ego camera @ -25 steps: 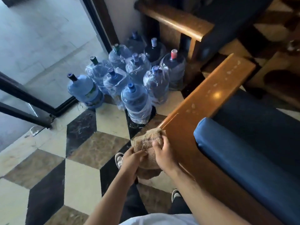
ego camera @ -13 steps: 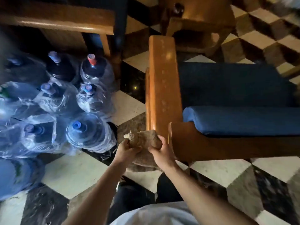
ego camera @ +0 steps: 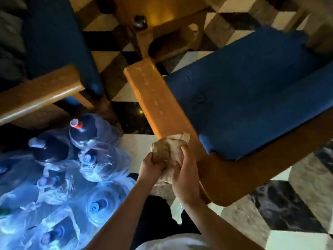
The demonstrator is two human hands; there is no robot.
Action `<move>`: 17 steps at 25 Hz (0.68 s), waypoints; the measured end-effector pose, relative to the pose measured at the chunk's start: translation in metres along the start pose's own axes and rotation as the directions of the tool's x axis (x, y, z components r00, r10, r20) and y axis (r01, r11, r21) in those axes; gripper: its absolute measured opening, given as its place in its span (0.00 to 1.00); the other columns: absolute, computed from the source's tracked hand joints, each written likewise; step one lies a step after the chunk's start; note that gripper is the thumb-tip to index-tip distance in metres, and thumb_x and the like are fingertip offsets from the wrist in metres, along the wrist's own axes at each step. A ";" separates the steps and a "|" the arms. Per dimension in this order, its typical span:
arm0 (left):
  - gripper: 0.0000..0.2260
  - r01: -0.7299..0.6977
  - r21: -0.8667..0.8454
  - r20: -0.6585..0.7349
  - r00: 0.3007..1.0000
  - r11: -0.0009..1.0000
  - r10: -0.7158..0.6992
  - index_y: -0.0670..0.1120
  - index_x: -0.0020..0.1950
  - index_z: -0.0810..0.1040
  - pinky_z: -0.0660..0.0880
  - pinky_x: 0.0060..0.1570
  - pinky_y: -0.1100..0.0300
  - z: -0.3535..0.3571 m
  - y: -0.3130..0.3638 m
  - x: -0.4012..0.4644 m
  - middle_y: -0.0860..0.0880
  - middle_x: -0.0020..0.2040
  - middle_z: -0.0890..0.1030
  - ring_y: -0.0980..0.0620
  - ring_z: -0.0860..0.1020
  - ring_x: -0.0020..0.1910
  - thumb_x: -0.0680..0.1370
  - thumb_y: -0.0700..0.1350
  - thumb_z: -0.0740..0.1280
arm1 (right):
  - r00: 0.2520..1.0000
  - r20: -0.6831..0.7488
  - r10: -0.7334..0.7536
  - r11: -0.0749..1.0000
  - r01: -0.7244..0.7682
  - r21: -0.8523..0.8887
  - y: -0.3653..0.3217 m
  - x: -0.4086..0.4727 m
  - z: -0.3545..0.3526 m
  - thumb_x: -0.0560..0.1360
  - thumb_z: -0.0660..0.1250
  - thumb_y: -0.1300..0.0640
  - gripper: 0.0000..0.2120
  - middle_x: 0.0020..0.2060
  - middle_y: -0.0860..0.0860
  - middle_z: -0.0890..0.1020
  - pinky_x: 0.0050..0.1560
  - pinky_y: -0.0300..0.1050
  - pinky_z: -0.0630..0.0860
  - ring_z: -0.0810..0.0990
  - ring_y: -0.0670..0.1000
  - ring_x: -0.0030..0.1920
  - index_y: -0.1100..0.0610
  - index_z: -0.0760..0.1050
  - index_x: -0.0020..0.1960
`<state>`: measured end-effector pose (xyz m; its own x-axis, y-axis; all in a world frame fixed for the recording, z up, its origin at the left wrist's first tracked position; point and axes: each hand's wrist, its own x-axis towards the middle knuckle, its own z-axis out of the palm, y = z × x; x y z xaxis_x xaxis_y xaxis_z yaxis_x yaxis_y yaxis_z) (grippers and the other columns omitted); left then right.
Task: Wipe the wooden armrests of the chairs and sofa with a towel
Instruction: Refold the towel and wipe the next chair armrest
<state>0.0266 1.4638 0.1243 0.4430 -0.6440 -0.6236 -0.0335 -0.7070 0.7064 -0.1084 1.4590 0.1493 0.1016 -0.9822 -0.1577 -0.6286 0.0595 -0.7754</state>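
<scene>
A crumpled beige towel lies on the near end of a flat wooden armrest that runs away from me, speckled with pale spots. My left hand grips the towel's left side. My right hand holds its right side, fingers curled over the cloth. The armrest belongs to a chair with a blue seat cushion to its right. A second wooden armrest of another blue seat crosses the upper left.
Several large plastic-wrapped water bottles stand on the floor to the left, close to my left arm. A small wooden side table stands beyond the armrest. The floor is checkered tile.
The view has swung right and tilted down over the chair. Both hands keep hold of the towel, which now sits on top of the armrest's near end.
</scene>
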 end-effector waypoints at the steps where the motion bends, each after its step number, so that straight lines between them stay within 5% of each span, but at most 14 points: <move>1: 0.08 -0.036 0.063 0.036 0.999 0.997 0.033 0.51 0.46 0.79 0.74 0.30 0.70 0.006 0.009 0.020 0.54 0.37 0.84 0.59 0.81 0.33 0.74 0.40 0.76 | 0.995 -0.067 0.073 0.997 -0.072 0.009 0.000 0.011 0.006 0.82 0.65 0.59 0.29 0.73 0.57 0.72 0.71 0.44 0.71 0.73 0.56 0.71 0.55 0.61 0.81; 4: 0.12 -0.130 0.262 0.201 0.977 0.956 0.078 0.50 0.57 0.78 0.75 0.36 0.66 0.023 0.024 0.072 0.52 0.48 0.84 0.58 0.81 0.41 0.75 0.43 0.74 | 0.939 -0.115 0.325 0.946 -0.325 0.019 -0.006 0.036 0.031 0.80 0.63 0.54 0.31 0.72 0.64 0.68 0.69 0.57 0.73 0.72 0.65 0.69 0.58 0.60 0.81; 6: 0.21 -0.230 0.448 0.324 0.942 0.864 0.083 0.48 0.66 0.75 0.77 0.48 0.57 0.030 0.023 0.107 0.50 0.56 0.81 0.49 0.80 0.52 0.74 0.46 0.71 | 0.899 0.010 0.439 0.890 -0.433 -0.147 -0.005 0.056 0.055 0.79 0.63 0.48 0.38 0.79 0.65 0.58 0.77 0.61 0.64 0.62 0.66 0.76 0.56 0.52 0.83; 9: 0.12 -0.329 0.497 0.435 0.895 0.803 0.097 0.46 0.59 0.76 0.78 0.51 0.48 0.026 0.014 0.145 0.42 0.57 0.81 0.39 0.80 0.56 0.76 0.43 0.67 | 0.752 0.139 0.644 0.746 -0.577 -0.333 -0.001 0.076 0.093 0.83 0.60 0.45 0.38 0.83 0.62 0.46 0.81 0.65 0.46 0.46 0.66 0.82 0.56 0.45 0.84; 11: 0.10 -0.387 0.476 0.511 0.853 0.790 0.109 0.49 0.55 0.76 0.77 0.48 0.51 0.011 0.013 0.150 0.44 0.53 0.83 0.41 0.81 0.53 0.75 0.45 0.69 | 0.742 0.051 0.668 0.683 -0.584 -0.439 0.001 0.074 0.107 0.84 0.58 0.42 0.37 0.83 0.60 0.48 0.82 0.63 0.46 0.46 0.65 0.83 0.56 0.45 0.84; 14: 0.18 -0.337 0.472 0.571 0.821 0.814 0.008 0.45 0.64 0.76 0.75 0.54 0.54 -0.001 0.025 0.152 0.43 0.60 0.83 0.42 0.81 0.59 0.75 0.43 0.72 | 0.765 -0.135 0.630 0.706 -0.636 -0.312 0.001 0.071 0.120 0.83 0.58 0.43 0.33 0.84 0.57 0.49 0.82 0.63 0.49 0.46 0.64 0.83 0.48 0.50 0.84; 17: 0.18 -0.363 0.530 0.530 0.847 0.766 0.035 0.43 0.68 0.73 0.74 0.59 0.51 0.000 0.034 0.155 0.41 0.65 0.79 0.40 0.78 0.62 0.78 0.41 0.68 | 0.791 -0.129 0.598 0.706 -0.596 -0.383 0.019 0.082 0.136 0.83 0.51 0.34 0.31 0.85 0.53 0.47 0.81 0.68 0.44 0.42 0.65 0.83 0.39 0.52 0.83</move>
<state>0.0940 1.3396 0.0518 -0.1004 -0.7250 -0.6814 -0.6617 -0.4628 0.5899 -0.0073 1.4041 0.0388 -0.3946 -0.7644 -0.5099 -0.7997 0.5590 -0.2191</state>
